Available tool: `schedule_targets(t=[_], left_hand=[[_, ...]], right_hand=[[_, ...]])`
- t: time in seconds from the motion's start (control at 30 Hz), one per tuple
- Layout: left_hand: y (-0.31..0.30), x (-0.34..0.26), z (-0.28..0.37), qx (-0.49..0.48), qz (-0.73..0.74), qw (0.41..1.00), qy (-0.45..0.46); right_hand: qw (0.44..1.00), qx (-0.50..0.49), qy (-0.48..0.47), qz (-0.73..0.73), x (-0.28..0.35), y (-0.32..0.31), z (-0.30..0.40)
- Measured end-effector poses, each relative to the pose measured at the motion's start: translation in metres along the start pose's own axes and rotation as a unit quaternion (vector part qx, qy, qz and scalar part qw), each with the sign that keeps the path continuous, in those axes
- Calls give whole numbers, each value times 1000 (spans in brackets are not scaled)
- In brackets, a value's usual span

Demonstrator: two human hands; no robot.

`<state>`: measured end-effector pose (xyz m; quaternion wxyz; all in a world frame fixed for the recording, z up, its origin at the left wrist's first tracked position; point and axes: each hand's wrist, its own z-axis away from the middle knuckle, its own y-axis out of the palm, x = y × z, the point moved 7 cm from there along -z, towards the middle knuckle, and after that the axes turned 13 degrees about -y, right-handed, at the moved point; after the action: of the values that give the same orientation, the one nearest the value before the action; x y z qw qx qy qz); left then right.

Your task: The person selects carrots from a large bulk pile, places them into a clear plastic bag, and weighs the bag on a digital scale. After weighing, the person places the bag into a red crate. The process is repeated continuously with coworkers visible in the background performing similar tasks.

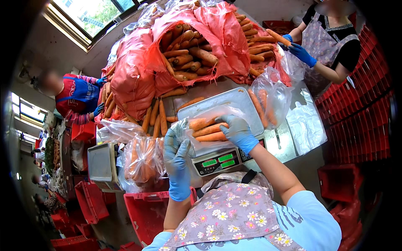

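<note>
Several carrots (209, 132) lie side by side in a clear plastic bag (232, 110) on the metal pan (248, 100) of a digital scale. My right hand (238, 131), in a blue-grey glove, rests on the carrots' right ends with its fingers curled over them. My left hand (179, 160), gloved alike, grips the gathered end of the bag at the left. The scale's display (218, 161) is lit green below the pan. Behind the scale, a torn red mesh sack (135, 69) stands open with many carrots (185, 59) inside.
Filled carrot bags (143, 160) (267, 100) flank the scale. A second scale (102, 161) stands left, a red crate (150, 213) below. Flat plastic bags (304, 125) lie right. One co-worker (78, 97) reaches into carrots at left; another (326, 47) holds a carrot at right.
</note>
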<state>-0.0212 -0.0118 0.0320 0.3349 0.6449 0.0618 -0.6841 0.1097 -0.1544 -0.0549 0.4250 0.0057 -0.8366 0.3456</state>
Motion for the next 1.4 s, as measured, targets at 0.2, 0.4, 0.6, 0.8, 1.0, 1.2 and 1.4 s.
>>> schedule_targets(t=[0.2, 0.4, 0.6, 0.8, 1.0, 1.2, 1.4], left_hand=[[-2, 3, 4, 14, -27, 999, -36], [4, 3, 10, 29, -68, 997, -30], [7, -3, 9, 20, -45, 999, -5], [4, -2, 7, 0, -49, 999, 17], [-10, 3, -2, -62, -37, 997, -5], [-2, 26, -10, -19, -86, 992, -90], [14, 19, -2, 12, -109, 994, -12]], right_hand=[[976, 175, 12, 126, -36, 48, -22], [955, 217, -28, 201, -51, 43, -46], [976, 103, -52, 184, -23, 15, -33], [958, 207, 151, -130, 17, -18, -3], [949, 69, 100, -292, 26, -50, 27], [935, -19, 51, -350, 39, -54, 35], [973, -35, -16, -228, 72, -55, 28]])
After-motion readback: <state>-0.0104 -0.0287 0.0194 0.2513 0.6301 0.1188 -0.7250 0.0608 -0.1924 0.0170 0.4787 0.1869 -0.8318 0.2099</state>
